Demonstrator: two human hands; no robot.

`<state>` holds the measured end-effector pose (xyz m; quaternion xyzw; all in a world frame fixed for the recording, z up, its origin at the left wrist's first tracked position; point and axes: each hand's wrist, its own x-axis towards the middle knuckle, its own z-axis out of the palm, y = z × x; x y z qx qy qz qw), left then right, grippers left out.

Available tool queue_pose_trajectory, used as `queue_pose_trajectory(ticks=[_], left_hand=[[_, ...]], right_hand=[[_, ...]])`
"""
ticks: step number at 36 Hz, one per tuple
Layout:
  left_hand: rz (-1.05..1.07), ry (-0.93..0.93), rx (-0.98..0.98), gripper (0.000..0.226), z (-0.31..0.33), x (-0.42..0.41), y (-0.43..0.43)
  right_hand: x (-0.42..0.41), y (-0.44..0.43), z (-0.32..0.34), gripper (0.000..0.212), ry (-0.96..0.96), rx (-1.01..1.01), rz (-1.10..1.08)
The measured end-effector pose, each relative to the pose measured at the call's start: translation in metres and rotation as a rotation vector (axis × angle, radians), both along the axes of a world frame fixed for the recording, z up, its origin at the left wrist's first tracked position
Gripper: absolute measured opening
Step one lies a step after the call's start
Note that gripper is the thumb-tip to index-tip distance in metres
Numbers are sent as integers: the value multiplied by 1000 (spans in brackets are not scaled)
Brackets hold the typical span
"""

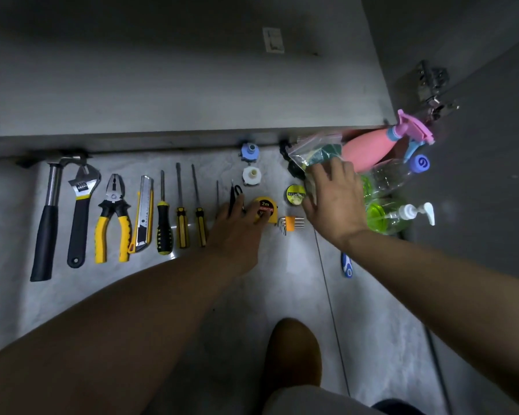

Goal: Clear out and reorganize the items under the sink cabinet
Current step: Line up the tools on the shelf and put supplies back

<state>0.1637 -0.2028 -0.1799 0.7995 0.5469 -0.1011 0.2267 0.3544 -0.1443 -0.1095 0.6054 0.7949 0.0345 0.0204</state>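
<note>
Tools and bottles lie in a row on the grey floor in front of the cabinet base (192, 136). My left hand (237, 226) is down between black tweezers (233, 193) and a yellow 2 m tape measure (266, 206). Its thumb lies over the tape measure's lower left edge, and its bent fingers hide what they touch. My right hand (334, 199) is spread flat, with its fingertips on a clear zip bag (312, 151) of green and yellow sponges. Its thumb is beside a small yellow-green tape roll (294, 193).
From the left lie a hammer (47, 217), wrench (81, 205), pliers (113, 217), utility knife (143, 217) and three screwdrivers (181, 217). Hex keys (291, 224), two tap fittings (250, 175), a pink spray bottle (369, 148), green pump bottle (387, 217) and the open door's hinge (432, 85) are at right.
</note>
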Motion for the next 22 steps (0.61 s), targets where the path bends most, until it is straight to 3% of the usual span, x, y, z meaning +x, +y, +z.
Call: queue_pose_trajectory(ticks=[3, 6, 15, 22], left_hand=[[-11, 11, -6, 91, 1, 0, 2], [-11, 18, -17, 94, 1, 0, 3], [-28, 14, -26, 96, -4, -1, 5], [-23, 6, -16, 95, -6, 0, 5]], right_hand=[[5, 15, 2, 63, -69, -178, -123], [9, 25, -3, 66, -25, -330, -253], [15, 49, -7, 60, -21, -296, -450], [10, 63, -11, 70, -85, -348, -536]])
